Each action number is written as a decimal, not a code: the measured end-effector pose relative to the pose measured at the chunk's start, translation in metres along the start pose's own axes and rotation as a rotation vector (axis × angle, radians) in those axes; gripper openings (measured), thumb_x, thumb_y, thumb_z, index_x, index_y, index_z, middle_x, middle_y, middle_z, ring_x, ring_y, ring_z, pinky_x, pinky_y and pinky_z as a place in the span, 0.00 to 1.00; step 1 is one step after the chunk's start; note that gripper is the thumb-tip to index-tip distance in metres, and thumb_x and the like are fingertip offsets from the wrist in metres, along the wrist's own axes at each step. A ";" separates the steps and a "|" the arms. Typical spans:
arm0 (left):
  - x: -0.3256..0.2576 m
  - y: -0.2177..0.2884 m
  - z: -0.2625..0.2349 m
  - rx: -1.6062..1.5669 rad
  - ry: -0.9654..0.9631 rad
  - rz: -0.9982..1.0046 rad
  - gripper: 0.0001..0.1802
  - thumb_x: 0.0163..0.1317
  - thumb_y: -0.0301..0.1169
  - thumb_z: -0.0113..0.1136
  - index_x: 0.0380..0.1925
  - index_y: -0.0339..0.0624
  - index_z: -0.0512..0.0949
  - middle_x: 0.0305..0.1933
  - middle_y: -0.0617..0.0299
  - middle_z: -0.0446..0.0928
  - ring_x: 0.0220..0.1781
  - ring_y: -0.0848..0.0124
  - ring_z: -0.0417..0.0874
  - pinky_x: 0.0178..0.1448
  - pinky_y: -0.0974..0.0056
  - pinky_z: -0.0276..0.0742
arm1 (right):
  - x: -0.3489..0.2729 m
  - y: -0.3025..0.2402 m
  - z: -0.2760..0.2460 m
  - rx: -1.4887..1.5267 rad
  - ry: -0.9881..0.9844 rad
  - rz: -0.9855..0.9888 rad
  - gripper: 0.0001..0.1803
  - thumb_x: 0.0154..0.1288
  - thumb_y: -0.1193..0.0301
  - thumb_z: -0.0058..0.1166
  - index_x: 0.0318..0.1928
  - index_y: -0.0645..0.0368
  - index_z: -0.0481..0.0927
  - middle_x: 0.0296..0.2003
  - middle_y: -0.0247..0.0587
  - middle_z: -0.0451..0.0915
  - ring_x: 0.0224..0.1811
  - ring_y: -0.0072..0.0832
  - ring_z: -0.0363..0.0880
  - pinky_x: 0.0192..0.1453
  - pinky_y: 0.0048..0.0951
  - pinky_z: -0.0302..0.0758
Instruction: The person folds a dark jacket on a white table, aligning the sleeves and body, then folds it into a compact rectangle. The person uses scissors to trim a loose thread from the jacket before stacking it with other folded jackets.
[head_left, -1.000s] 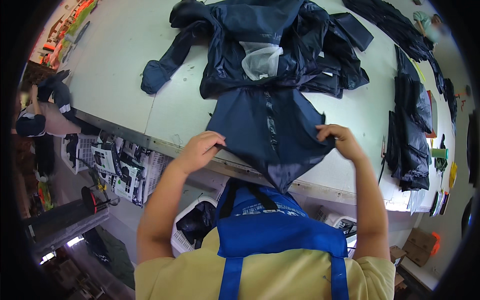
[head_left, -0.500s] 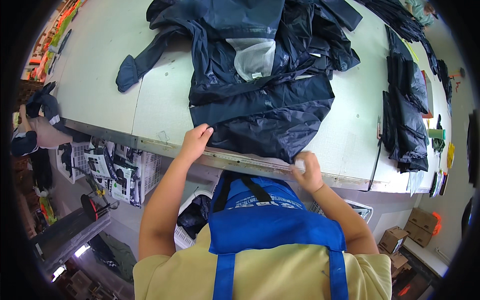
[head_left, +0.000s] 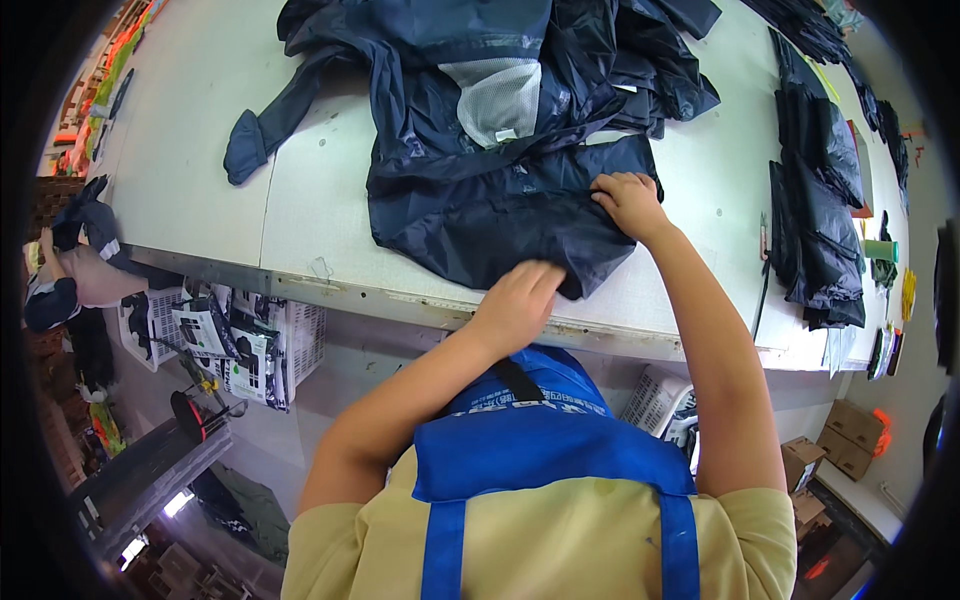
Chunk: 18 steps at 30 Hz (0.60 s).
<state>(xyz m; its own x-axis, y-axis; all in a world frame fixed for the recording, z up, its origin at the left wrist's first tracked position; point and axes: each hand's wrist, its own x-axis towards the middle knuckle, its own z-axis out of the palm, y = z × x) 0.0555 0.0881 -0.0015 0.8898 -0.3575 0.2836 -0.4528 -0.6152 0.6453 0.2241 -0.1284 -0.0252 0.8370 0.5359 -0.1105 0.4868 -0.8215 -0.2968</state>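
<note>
Garment: dark navy jacket (head_left: 500, 190) lies spread on the pale worktable (head_left: 190, 170), its folded lower panel near the front edge, a sleeve trailing off to the left, a white mesh lining (head_left: 500, 100) showing at the middle.
Left hand (head_left: 518, 300): flat on the near corner of the folded panel, fingers bent over the cloth; pressing rather than pinching, as far as I can judge.
Right hand (head_left: 630, 203): on the panel's right upper edge, fingers curled onto the fabric; whether it pinches the cloth or only presses it, I cannot tell.
Risk of slip: the fabric looks thin and slick, and the near corner sits close to the table edge, so a pull toward the body could drag the fold off the edge.
Risk of crease: loose layers bunched above the panel could catch and spoil the fold.
Other stock: stacked dark garments (head_left: 815, 200) at the right of the table, well apart.
Printed sheets: black-and-white papers (head_left: 225, 340) in a white crate under the table, left.
Boxes: brown cardboard cartons (head_left: 845, 450) on the floor, lower right.
Label: small white tag on the mesh lining, too small to read.
</note>
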 end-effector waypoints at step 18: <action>-0.019 0.038 -0.005 -0.003 -0.098 0.047 0.04 0.44 0.26 0.56 0.21 0.44 0.71 0.26 0.57 0.67 0.29 0.59 0.74 0.31 0.55 0.69 | 0.003 0.001 0.000 -0.068 0.245 -0.016 0.09 0.65 0.60 0.53 0.40 0.49 0.77 0.31 0.37 0.79 0.44 0.36 0.76 0.61 0.46 0.64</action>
<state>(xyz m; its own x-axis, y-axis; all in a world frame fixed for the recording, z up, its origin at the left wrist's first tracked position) 0.0215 0.0745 0.0213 0.8579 -0.4531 0.2423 -0.4932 -0.5940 0.6355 0.2272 -0.1279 -0.0256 0.8607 0.4924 0.1292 0.5090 -0.8291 -0.2313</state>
